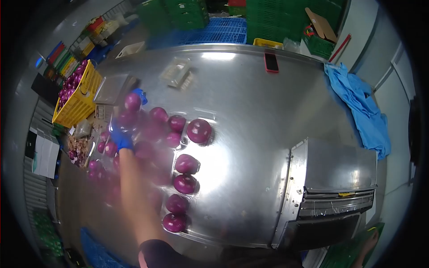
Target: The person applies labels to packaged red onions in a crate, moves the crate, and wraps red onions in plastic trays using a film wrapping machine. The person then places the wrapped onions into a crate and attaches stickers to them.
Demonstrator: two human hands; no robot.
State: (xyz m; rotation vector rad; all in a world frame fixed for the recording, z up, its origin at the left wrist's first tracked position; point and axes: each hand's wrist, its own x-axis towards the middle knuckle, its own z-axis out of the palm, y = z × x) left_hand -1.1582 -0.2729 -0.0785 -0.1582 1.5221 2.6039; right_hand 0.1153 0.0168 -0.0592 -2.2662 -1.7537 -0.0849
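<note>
The steel table [250,102] gleams right of my blurred left hand [119,135], whose grip I cannot tell; a hasty swing could send nearby onions [158,115] rolling

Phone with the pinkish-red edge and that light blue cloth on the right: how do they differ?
The phone is dark-faced inside its edging; the cloth is light blue. The phone looks much smaller. The phone lies flat, while the cloth is crumpled along the right side of the table. Both lie away from the onions.
</note>
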